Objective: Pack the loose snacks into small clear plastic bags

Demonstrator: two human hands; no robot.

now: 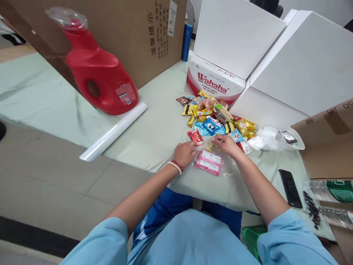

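While both forearms are reaching over the pale green tablecloth (154, 147), the person's left hand (184, 154) is pinching narrowly at the near-left edge of a clear, crinkled plastic bag (228, 168), perhaps to steady the slippery film. On the other side, the right hand (227, 144) is drawing its thumb and fingers close together beside a small gold-wrapped sweet (210, 148); whether they are gripping film or wrapper, I cannot tell from where I'm standing. A flat pink packet with a white label (208, 162) is lying between the forearms, within the bag's film, probably weighing it down. Just beyond the left fingertips, a red foil snack packet (195, 137) is resting near a colourful heap of wrapped snacks (211, 126), which is sitting before a white-and-red cardboard carton (211, 84), seemingly for easy reach.
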